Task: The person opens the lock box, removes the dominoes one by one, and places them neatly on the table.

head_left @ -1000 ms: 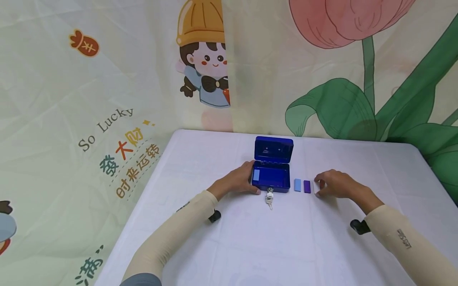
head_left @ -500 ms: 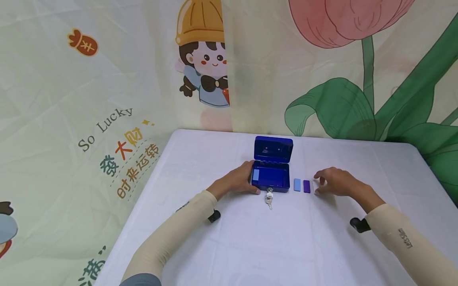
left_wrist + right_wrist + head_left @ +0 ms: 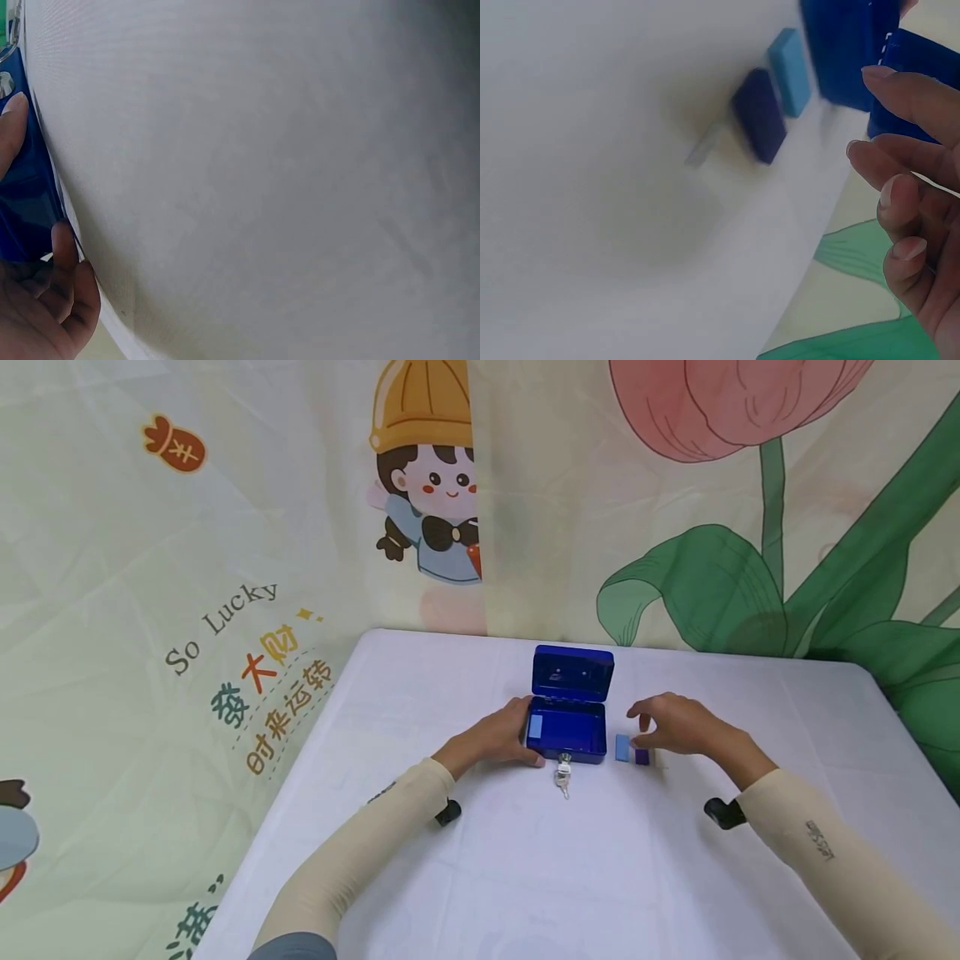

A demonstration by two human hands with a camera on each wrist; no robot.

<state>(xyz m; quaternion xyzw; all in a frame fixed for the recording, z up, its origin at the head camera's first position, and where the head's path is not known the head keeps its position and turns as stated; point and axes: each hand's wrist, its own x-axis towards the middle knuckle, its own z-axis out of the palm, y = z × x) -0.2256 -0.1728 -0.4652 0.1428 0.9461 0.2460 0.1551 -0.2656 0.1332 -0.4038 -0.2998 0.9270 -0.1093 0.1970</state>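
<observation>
A small blue cash box stands with its lid raised. My left hand grips its left end, thumb at the front and fingers round the back corner. Inside, at the left, lies a light blue block. Keys hang from the lock in front. To the box's right are another light blue block and a purple block. A whitish block lies beyond the purple one. My right hand hovers over this row with bent fingers, thumb and forefinger apart, holding nothing.
A white cloth covers the table, and its back edge meets a printed curtain. Dark wrist cameras sit under both forearms, close to the tabletop.
My right hand has left the whitish block, risen and moved left over the purple block. The left hand and the cash box have stayed in place.
</observation>
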